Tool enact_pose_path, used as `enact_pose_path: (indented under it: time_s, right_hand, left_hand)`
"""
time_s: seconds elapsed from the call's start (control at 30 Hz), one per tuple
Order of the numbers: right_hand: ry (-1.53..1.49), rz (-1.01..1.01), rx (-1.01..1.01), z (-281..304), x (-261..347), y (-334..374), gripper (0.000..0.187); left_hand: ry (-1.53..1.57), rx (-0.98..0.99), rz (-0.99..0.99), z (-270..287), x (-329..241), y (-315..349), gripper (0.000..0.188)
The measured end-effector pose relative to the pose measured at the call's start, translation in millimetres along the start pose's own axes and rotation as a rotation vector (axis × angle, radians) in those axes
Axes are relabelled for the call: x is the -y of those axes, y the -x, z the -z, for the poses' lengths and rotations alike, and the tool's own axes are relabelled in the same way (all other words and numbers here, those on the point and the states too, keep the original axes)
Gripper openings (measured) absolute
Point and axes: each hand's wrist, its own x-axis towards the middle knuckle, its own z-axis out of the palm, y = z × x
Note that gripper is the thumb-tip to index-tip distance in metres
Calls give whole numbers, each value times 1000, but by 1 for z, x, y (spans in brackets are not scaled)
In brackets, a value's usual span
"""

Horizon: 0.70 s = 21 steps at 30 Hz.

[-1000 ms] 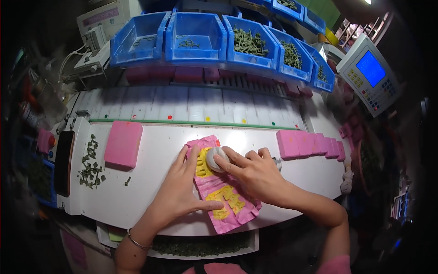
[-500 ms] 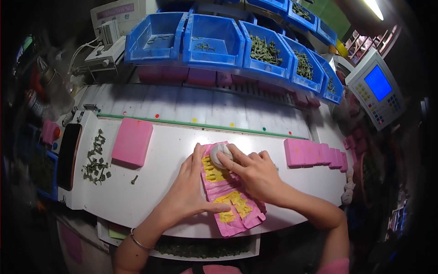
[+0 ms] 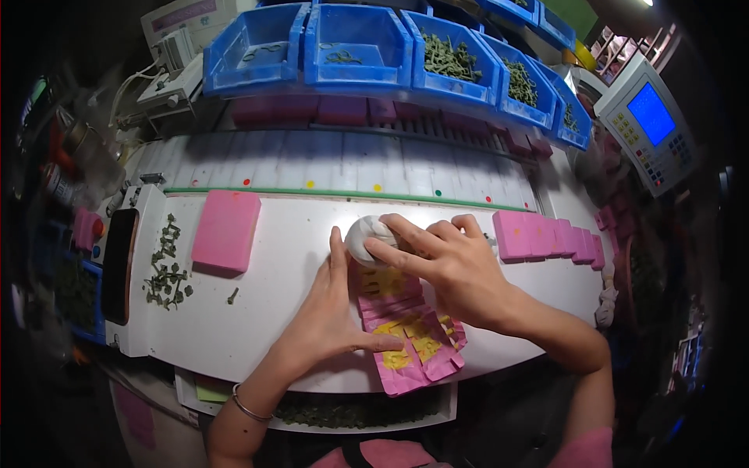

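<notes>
A pink rubber mould (image 3: 407, 380) with yellow patches and small cavities lies unfolded on the white table (image 3: 289, 292) in front of me. My left hand (image 3: 318, 321) steadies it, the thumb pressed on the lower half and the fingers stretched along the left side. Between the thumb and fingers of my right hand (image 3: 466, 269) is a round white cloth pouch (image 3: 365, 239), held over the far end of the mould. That end is partly covered by the pouch and fingers. Whether the pouch touches the mould, I cannot tell.
Left stand a closed pink block (image 3: 226, 230), small green pieces (image 3: 165, 265) and a phone (image 3: 120, 265). More pink blocks (image 3: 538, 236) line up at right, near a control panel (image 3: 651, 117). Blue bins (image 3: 355, 70) hang at the back. An open drawer (image 3: 374, 425) is below the table edge.
My right hand has lifted the white pouch slightly toward the far end of the mould. The left thumb still rests on the lower half. The whole view has shifted a little.
</notes>
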Motion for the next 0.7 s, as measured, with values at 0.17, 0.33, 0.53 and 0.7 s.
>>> enact_pose_path:
  time_s: [0.17,0.33,0.53,0.7]
  right_hand:
    - [-119,-159,137,-9,0,21,62]
    - [-7,-423,-31,-21,-19,91,60]
    - [-557,-581,3,-18,42,115,41]
    - [-816,-788,12,-10,37,112,37]
  left_hand:
    - [-103,64,-42,2,-5,-1,135]
    - [-334,79,-115,-3,-19,1,127]
    - [-518,251,-69,-4,-38,26,132]
    - [-512,296,-78,-20,-47,51,130]
